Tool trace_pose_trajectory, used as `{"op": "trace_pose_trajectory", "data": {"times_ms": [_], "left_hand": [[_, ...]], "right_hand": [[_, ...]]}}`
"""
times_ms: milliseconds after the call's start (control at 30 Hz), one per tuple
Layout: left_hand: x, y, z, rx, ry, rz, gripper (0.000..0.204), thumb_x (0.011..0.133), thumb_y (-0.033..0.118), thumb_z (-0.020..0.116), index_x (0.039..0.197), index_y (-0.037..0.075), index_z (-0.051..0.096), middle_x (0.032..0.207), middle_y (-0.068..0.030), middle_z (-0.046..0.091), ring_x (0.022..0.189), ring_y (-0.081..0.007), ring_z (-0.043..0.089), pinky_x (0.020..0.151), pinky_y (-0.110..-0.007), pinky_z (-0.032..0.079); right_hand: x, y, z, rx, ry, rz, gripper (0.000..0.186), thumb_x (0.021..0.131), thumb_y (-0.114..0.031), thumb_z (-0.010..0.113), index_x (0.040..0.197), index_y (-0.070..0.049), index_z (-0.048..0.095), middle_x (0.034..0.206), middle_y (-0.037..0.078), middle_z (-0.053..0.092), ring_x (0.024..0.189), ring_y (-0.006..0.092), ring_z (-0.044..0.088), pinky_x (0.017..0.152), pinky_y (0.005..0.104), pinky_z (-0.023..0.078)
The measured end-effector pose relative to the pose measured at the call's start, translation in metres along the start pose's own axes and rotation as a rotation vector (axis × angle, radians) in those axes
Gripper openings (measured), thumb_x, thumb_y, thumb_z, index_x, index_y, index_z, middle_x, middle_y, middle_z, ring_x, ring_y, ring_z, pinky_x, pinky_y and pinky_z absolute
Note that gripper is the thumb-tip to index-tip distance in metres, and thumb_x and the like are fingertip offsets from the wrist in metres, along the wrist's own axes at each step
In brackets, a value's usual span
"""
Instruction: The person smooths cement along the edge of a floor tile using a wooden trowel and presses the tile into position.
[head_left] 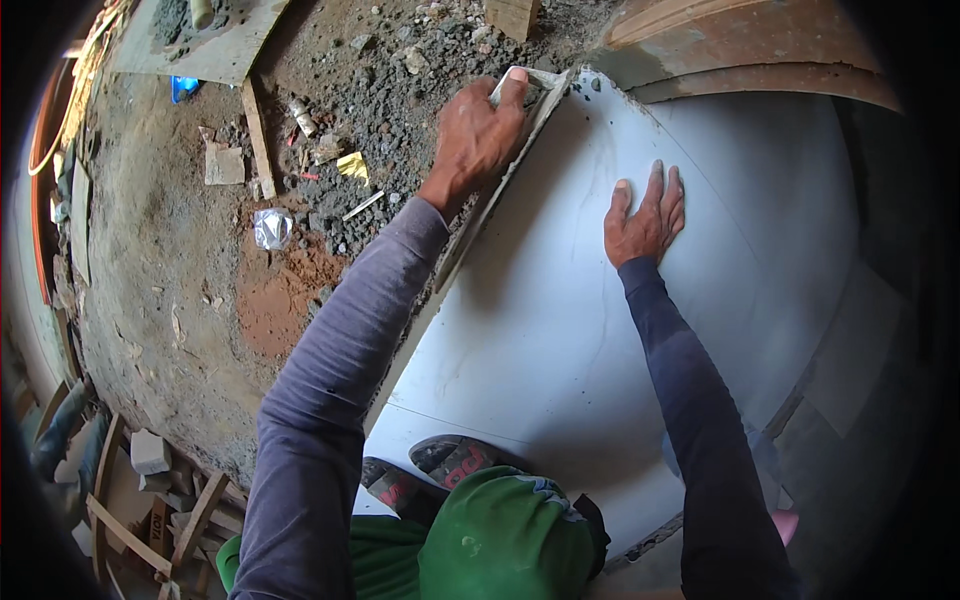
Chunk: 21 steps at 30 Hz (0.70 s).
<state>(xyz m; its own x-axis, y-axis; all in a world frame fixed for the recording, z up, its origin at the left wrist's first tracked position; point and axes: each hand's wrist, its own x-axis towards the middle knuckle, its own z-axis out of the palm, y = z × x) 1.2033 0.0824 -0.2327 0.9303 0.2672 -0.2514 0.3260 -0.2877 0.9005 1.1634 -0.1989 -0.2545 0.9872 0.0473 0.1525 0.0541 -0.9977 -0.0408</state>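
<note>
My left hand (478, 140) is closed around a pale, handle-like piece at the top of a long, narrow, mortar-smeared strip (478, 228). That strip lies along the left edge of a large white tiled surface (540, 330), and its exact kind is hard to make out. My right hand (645, 222) rests flat on the white surface with its fingers apart, holding nothing. Grey crumbs dot the surface near its far corner. Both my forearms reach in from below in long dark sleeves.
Grey gravelly rubble (400, 110) and bare dirt lie to the left, with a wooden stick (257, 140) and crumpled foil (272, 229). Brown boards (760, 45) border the far right. My dark sandals (455, 458) stand on the white surface. Wood pieces and blocks (150, 452) crowd the lower left.
</note>
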Motion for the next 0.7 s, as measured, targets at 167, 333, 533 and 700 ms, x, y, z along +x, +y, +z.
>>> {"op": "trace_pose_trajectory", "data": {"times_ms": [167,333,533,700], "left_hand": [[-0.005,-0.002,0.02,0.144,-0.094,0.001,0.07,0.111,0.057,0.037,0.113,-0.008,0.064,0.092,-0.0331,0.071,0.085,-0.0416,0.071,0.082,-0.054,0.055],[-0.054,-0.038,-0.012,0.102,-0.174,-0.054,0.072,0.112,0.06,0.035,0.106,-0.007,0.06,0.075,-0.0239,0.064,0.069,-0.0347,0.064,0.069,-0.054,0.051],[-0.14,-0.051,-0.086,0.192,-0.327,-0.257,0.071,0.111,0.063,0.034,0.101,-0.003,0.058,0.072,-0.0128,0.056,0.066,-0.0224,0.053,0.063,-0.045,0.044],[-0.08,-0.013,-0.064,0.121,-0.154,-0.126,0.071,0.11,0.066,0.036,0.095,0.0,0.057,0.071,-0.0116,0.054,0.066,-0.0207,0.05,0.063,-0.044,0.044]], "right_hand": [[0.0,-0.001,0.0,0.008,0.003,-0.003,0.071,0.099,-0.042,0.058,0.156,-0.002,0.045,0.164,0.022,0.037,0.153,0.0397,0.032,0.125,0.0535,0.022],[0.001,-0.004,-0.003,0.001,-0.004,-0.007,0.071,0.099,-0.041,0.058,0.156,-0.001,0.045,0.164,0.022,0.036,0.154,0.0389,0.031,0.125,0.053,0.022],[-0.003,-0.003,-0.006,-0.024,-0.018,0.011,0.072,0.099,-0.041,0.057,0.157,0.0,0.044,0.164,0.023,0.036,0.155,0.0389,0.029,0.125,0.0535,0.02],[0.002,-0.003,-0.01,-0.002,-0.014,0.002,0.071,0.099,-0.042,0.056,0.156,0.0,0.045,0.164,0.023,0.036,0.155,0.0386,0.029,0.125,0.0542,0.021]]}}
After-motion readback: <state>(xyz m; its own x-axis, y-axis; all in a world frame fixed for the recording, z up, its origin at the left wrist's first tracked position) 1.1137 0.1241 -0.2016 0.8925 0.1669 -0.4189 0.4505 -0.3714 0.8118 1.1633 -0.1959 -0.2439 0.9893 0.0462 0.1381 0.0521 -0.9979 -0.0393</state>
